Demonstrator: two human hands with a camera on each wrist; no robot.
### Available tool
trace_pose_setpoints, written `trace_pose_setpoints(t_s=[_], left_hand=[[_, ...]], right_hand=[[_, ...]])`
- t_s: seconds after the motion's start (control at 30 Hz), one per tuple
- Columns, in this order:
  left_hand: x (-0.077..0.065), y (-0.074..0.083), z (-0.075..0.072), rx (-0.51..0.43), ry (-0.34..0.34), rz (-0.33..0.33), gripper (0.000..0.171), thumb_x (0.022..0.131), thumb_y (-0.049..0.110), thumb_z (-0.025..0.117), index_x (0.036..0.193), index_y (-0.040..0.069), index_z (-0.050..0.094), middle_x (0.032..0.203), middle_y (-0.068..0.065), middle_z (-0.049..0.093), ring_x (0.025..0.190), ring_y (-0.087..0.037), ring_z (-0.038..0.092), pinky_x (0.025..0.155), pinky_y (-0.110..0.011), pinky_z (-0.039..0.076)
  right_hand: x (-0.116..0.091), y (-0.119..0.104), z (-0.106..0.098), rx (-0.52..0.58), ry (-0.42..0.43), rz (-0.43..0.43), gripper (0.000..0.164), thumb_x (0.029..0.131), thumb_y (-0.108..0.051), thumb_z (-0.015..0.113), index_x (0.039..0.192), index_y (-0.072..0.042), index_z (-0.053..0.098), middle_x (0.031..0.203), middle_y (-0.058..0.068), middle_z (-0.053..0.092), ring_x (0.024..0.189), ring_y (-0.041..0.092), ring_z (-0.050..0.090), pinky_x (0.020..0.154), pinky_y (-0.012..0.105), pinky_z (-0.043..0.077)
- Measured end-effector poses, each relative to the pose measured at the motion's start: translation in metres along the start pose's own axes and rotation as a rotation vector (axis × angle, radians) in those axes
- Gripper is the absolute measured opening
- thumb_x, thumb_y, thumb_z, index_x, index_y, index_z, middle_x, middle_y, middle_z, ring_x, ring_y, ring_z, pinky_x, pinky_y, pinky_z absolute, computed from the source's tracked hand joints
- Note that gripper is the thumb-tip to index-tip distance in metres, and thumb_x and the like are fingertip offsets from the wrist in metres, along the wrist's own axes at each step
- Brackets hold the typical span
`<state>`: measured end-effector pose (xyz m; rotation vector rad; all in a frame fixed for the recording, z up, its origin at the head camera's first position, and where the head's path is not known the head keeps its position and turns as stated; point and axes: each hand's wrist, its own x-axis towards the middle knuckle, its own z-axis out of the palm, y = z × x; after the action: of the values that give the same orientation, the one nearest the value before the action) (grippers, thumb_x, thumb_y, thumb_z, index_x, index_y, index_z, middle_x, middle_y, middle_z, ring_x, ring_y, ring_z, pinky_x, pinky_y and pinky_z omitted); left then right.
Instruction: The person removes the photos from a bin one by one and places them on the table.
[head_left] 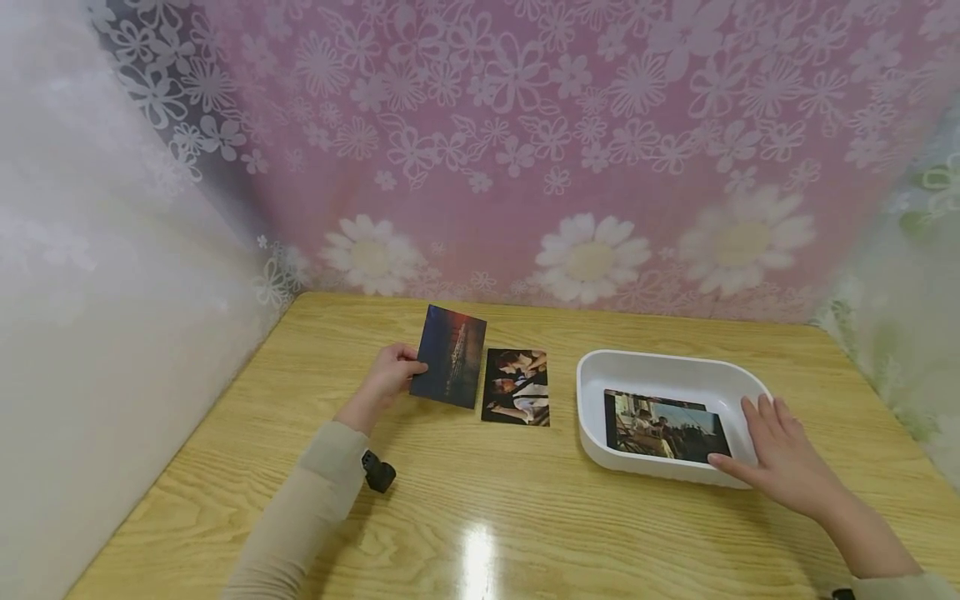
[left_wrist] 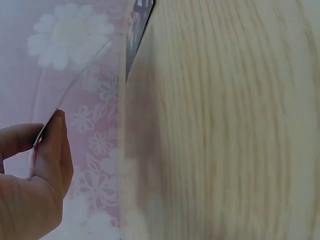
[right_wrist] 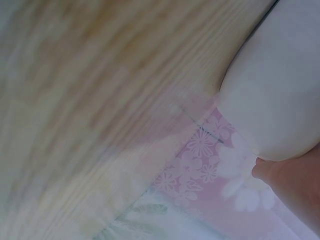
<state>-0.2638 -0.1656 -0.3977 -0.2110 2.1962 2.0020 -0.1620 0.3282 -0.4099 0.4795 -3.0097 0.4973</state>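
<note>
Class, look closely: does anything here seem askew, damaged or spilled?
Only mildly askew: in the white tray, the top photo doesn't line up with the print beneath, whose dark edge shows along its far side, so the pile looks unsquared. Nothing appears spilled or damaged.

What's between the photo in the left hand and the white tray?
Right of the held photo, one photo of people lies on the table, then bare table up to the white tray. Head view shows it.
</note>
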Motion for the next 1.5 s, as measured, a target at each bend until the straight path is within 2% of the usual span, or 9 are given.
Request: trace_pose_setpoints(t_s=[0.13,0.3,0.43,0.57,0.67,0.83,1.2,1.33,1.5], left_hand=[[0.001,0.000,-0.002,0.128,0.010,0.004,0.013,0.083,-0.006,0.054,0.089,-0.003,0.042,0.079,-0.009,0.041,0.060,-0.015,0.044,0.050,-0.026,0.039],[0.006,-0.002,-0.003,0.467,0.039,0.044,0.015,0.080,-0.002,0.060,0.083,-0.001,0.046,0.077,-0.010,0.044,0.058,-0.016,0.044,0.051,-0.027,0.039],[0.012,-0.004,-0.005,0.706,0.036,0.070,0.027,0.077,0.004,0.066,0.065,0.005,0.042,0.059,-0.004,0.040,0.048,-0.014,0.038,0.049,-0.027,0.037],[0.016,-0.007,-0.005,0.880,0.005,0.052,0.043,0.076,0.010,0.068,0.051,0.011,0.034,0.046,0.002,0.027,0.040,-0.011,0.027,0.045,-0.026,0.032],[0.018,-0.009,-0.005,0.982,-0.018,0.014,0.039,0.076,0.013,0.069,0.053,0.011,0.038,0.047,0.001,0.030,0.041,-0.012,0.028,0.044,-0.027,0.031],[0.018,-0.011,-0.004,1.084,-0.038,-0.018,0.020,0.076,0.016,0.070,0.073,0.005,0.053,0.064,-0.005,0.048,0.053,-0.017,0.041,0.049,-0.030,0.036],[0.014,-0.003,0.006,1.244,0.016,-0.009,0.025,0.075,0.021,0.071,0.092,0.006,0.061,0.083,-0.006,0.059,0.067,-0.020,0.055,0.059,-0.038,0.046],[0.011,0.005,0.024,1.246,0.017,0.053,0.029,0.078,0.026,0.068,0.097,0.006,0.058,0.077,-0.004,0.056,0.061,-0.017,0.052,0.053,-0.033,0.043],[0.002,0.021,0.062,1.258,-0.014,0.189,0.038,0.079,0.032,0.067,0.105,0.006,0.057,0.070,-0.002,0.055,0.051,-0.014,0.049,0.046,-0.028,0.039]], right_hand=[[0.001,0.001,0.000,-0.011,0.017,-0.005,0.093,0.083,-0.042,0.057,0.134,0.015,0.004,0.133,0.041,-0.003,0.123,0.036,-0.025,0.095,0.053,-0.015],[0.001,0.003,0.001,-0.014,0.017,-0.007,0.094,0.083,-0.042,0.057,0.134,0.016,0.005,0.133,0.041,-0.002,0.123,0.037,-0.024,0.095,0.053,-0.014],[0.002,0.003,0.002,-0.016,0.009,-0.003,0.094,0.083,-0.043,0.057,0.134,0.016,0.005,0.133,0.041,-0.002,0.123,0.037,-0.024,0.095,0.054,-0.014],[0.001,0.002,0.003,-0.018,0.014,0.000,0.095,0.082,-0.043,0.058,0.134,0.016,0.006,0.133,0.041,-0.001,0.124,0.037,-0.024,0.095,0.053,-0.014],[0.001,0.000,0.003,-0.022,0.009,0.006,0.095,0.082,-0.044,0.058,0.134,0.016,0.006,0.133,0.041,-0.001,0.124,0.038,-0.023,0.095,0.055,-0.012],[0.000,-0.002,0.002,-0.022,-0.005,0.018,0.096,0.081,-0.044,0.058,0.134,0.017,0.006,0.133,0.041,-0.001,0.123,0.039,-0.023,0.095,0.057,-0.010],[0.001,0.001,0.002,-0.029,-0.012,0.020,0.096,0.082,-0.044,0.058,0.134,0.016,0.005,0.133,0.041,-0.001,0.123,0.041,-0.022,0.095,0.057,-0.010],[0.000,0.003,0.002,-0.027,-0.005,0.017,0.095,0.082,-0.044,0.058,0.134,0.016,0.005,0.133,0.041,-0.002,0.123,0.039,-0.023,0.095,0.055,-0.013],[0.000,0.003,0.003,-0.019,0.007,-0.001,0.095,0.082,-0.043,0.057,0.134,0.016,0.004,0.133,0.041,-0.003,0.123,0.038,-0.024,0.094,0.053,-0.016]])
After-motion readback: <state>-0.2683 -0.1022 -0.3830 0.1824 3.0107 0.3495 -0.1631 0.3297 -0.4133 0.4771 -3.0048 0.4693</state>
